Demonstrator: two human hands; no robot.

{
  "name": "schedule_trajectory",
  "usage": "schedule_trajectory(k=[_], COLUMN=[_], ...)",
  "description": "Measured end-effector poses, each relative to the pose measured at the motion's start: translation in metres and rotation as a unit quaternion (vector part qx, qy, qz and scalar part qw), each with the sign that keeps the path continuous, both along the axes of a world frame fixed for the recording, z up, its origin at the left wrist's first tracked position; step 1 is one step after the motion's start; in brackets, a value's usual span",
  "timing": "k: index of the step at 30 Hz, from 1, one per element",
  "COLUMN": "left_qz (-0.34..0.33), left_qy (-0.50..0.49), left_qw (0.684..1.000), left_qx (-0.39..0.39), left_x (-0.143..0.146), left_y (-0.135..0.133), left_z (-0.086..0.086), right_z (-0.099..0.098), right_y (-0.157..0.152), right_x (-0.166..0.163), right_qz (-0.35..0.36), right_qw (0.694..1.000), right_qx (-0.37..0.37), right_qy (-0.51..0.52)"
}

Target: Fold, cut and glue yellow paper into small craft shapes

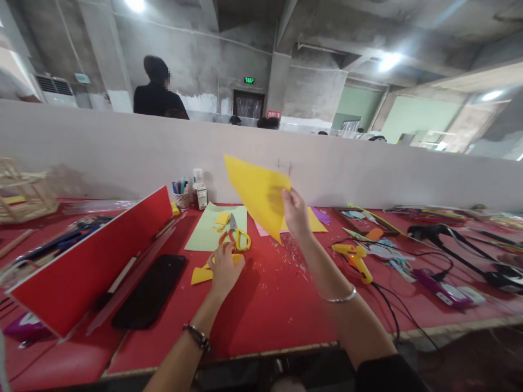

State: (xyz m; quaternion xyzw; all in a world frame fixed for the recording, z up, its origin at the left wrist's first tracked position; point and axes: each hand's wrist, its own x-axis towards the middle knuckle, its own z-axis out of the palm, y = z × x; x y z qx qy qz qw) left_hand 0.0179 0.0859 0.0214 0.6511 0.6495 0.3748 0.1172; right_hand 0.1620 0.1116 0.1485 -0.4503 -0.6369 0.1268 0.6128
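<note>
My right hand (296,212) holds up a large yellow paper sheet (257,190), pinched at its right edge between thumb and fingers. Low over the table, my left hand (224,269) curls palm down around cut yellow paper pieces (201,275); its fingertips are partly hidden. Just beyond those fingertips lie scissors (241,239) with yellow and orange handles, blades pointing away. They rest partly on a pale green sheet (200,234), next to smaller yellow scraps (222,219). Behind the raised sheet, pink, yellow and purple paper (321,216) shows in part.
A black phone (149,291) and an upright red board (102,256) stand left. At the back are a pen cup (181,196) and a bottle (200,190) before a white partition (102,147). A yellow glue gun (354,258) with cords lies right, near a purple power strip (443,288).
</note>
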Motion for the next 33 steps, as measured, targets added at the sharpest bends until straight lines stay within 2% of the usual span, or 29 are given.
schedule_trajectory(k=[1, 3, 5, 6, 9, 11, 12, 14, 17, 19, 21, 24, 27, 30, 31, 33], left_qz=[-0.010, -0.046, -0.094, -0.122, -0.203, -0.191, -0.175, -0.131, -0.078, -0.067, -0.068, -0.051, -0.044, -0.048, -0.039, -0.023], left_qy=[-0.068, -0.211, -0.353, -0.415, -0.515, -0.554, -0.568, -0.584, -0.578, -0.576, -0.584, -0.585, -0.576, -0.574, -0.574, -0.584], left_qw=[0.998, 0.976, 0.930, 0.897, 0.804, 0.770, 0.762, 0.761, 0.781, 0.782, 0.771, 0.764, 0.770, 0.778, 0.779, 0.773], left_qx=[0.002, -0.002, -0.048, -0.092, -0.215, -0.252, -0.259, -0.250, -0.223, -0.227, -0.246, -0.268, -0.271, -0.250, -0.248, -0.246], left_x=[0.002, 0.006, 0.006, 0.004, -0.008, -0.016, -0.020, -0.024, -0.027, -0.029, -0.031, -0.034, -0.032, -0.026, -0.023, -0.016], left_y=[0.001, 0.003, 0.002, 0.000, -0.010, -0.019, -0.024, -0.035, -0.048, -0.054, -0.059, -0.065, -0.068, -0.069, -0.069, -0.070], left_z=[0.002, 0.007, 0.013, 0.016, 0.026, 0.032, 0.034, 0.036, 0.032, 0.026, 0.017, 0.006, 0.002, 0.001, 0.002, 0.002], right_z=[0.006, 0.013, 0.013, 0.010, -0.011, -0.030, -0.041, -0.062, -0.091, -0.106, -0.117, -0.126, -0.127, -0.125, -0.124, -0.123], right_y=[-0.007, -0.019, -0.030, -0.035, -0.047, -0.054, -0.057, -0.064, -0.078, -0.087, -0.093, -0.096, -0.098, -0.103, -0.106, -0.112], right_x=[0.003, 0.010, 0.018, 0.021, 0.029, 0.032, 0.034, 0.038, 0.043, 0.043, 0.043, 0.042, 0.040, 0.029, 0.023, 0.009], right_qz=[0.012, 0.033, 0.044, 0.044, 0.017, -0.007, -0.019, -0.043, -0.094, -0.098, -0.093, -0.083, -0.087, -0.034, -0.001, 0.068], right_qw=[0.996, 0.966, 0.922, 0.901, 0.855, 0.843, 0.846, 0.871, 0.915, 0.919, 0.921, 0.925, 0.945, 0.974, 0.973, 0.949], right_qx=[0.006, 0.006, 0.005, 0.004, -0.021, -0.061, -0.071, -0.080, -0.128, -0.162, -0.209, -0.251, -0.270, -0.221, -0.197, -0.171], right_qy=[0.090, 0.258, 0.385, 0.431, 0.517, 0.534, 0.528, 0.483, 0.371, 0.346, 0.315, 0.272, 0.162, -0.040, -0.117, -0.258])
